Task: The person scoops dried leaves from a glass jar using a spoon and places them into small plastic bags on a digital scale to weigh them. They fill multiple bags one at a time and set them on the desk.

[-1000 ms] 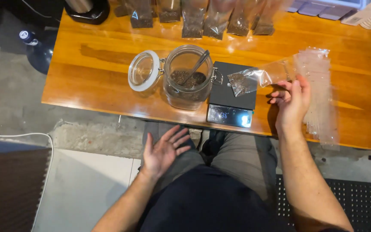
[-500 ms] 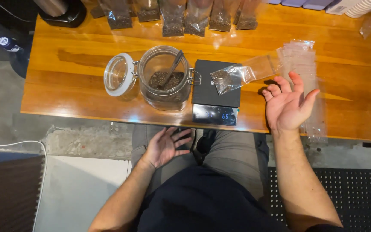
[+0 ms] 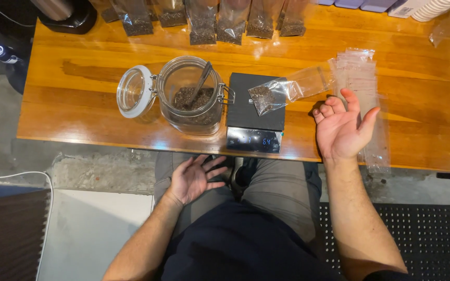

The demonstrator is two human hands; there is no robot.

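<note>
Since the earlier frame the right hand (image 3: 344, 130) has dropped lower, palm up, fingers spread and empty, near the clear bag (image 3: 287, 91) on the black scale (image 3: 254, 112); the left hand (image 3: 195, 178) stays open over the lap.

Bright, even light from above; the glossy table (image 3: 79, 112) shows white glare streaks near the frame's top. Soft shadows fall beneath its near edge. Focus is sharp, with the edges slightly bowed.

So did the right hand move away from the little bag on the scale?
Yes. The right hand was up touching the small bag on the scale; now it has dropped toward the near table edge, open and empty.
</note>
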